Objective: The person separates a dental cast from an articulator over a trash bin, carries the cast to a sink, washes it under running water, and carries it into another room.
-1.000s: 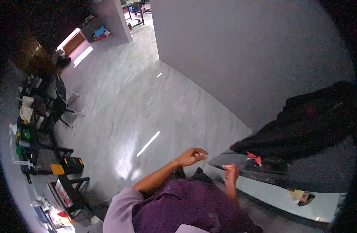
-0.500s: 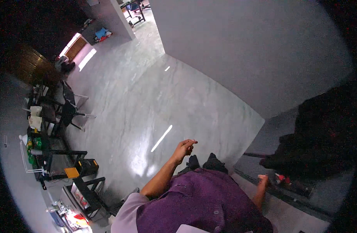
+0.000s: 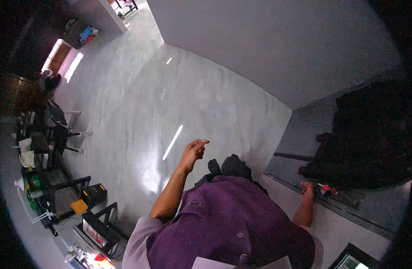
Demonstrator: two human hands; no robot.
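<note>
My left hand (image 3: pixel 194 150) hangs in the air over the pale stone floor (image 3: pixel 147 112), fingers loosely curled with nothing in them. My right hand (image 3: pixel 307 189) rests on the edge of a grey ledge (image 3: pixel 345 201), next to a small red and white object (image 3: pixel 326 188); whether it grips anything is hidden. A heap of black cloth (image 3: pixel 367 148) lies on the ledge just beyond that hand. My purple shirt (image 3: pixel 224 224) fills the lower middle of the view.
A grey wall (image 3: pixel 268 49) runs along the top right. At the left stand dark chairs (image 3: pixel 62 125), a cluttered rack (image 3: pixel 31 188) and a black and yellow box (image 3: pixel 91 197). A dark frame (image 3: pixel 103 224) sits near my left side.
My view has swung left, so the ledge and black cloth slid right. My left hand moved out over the floor, away from my right hand, which dropped to the ledge edge.
</note>
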